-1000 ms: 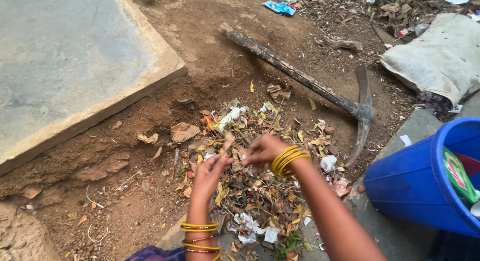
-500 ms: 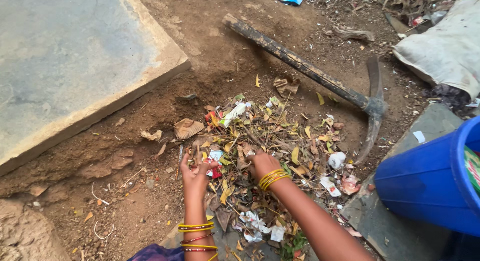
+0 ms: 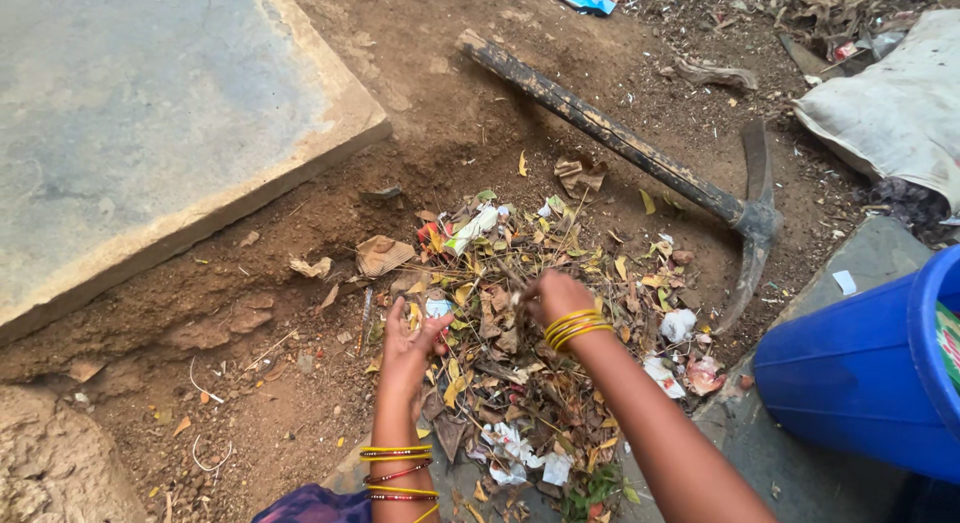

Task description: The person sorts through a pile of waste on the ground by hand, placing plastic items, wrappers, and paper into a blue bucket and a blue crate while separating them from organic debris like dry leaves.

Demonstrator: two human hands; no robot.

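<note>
A heap of dry leaves, twigs and scraps of paper and wrapper (image 3: 520,383) lies on the brown dirt in front of me. My left hand (image 3: 408,341), with several bangles on its wrist, rests on the heap's left edge, fingers spread and thumb against a white scrap. My right hand (image 3: 553,295), with yellow bangles, is over the middle of the heap, fingers curled around a clump of leaves and twigs.
A pickaxe (image 3: 640,158) lies on the dirt beyond the heap, its head (image 3: 755,228) to the right. A blue plastic bucket (image 3: 850,368) stands on a stone at the right. A concrete slab (image 3: 150,113) fills the upper left; a white sack (image 3: 890,93) lies at the upper right.
Both hands dipped into the heap, then rose slightly. My right hand has moved up and right with its fingers closing on leaves; my left hand stays at the heap's left edge.
</note>
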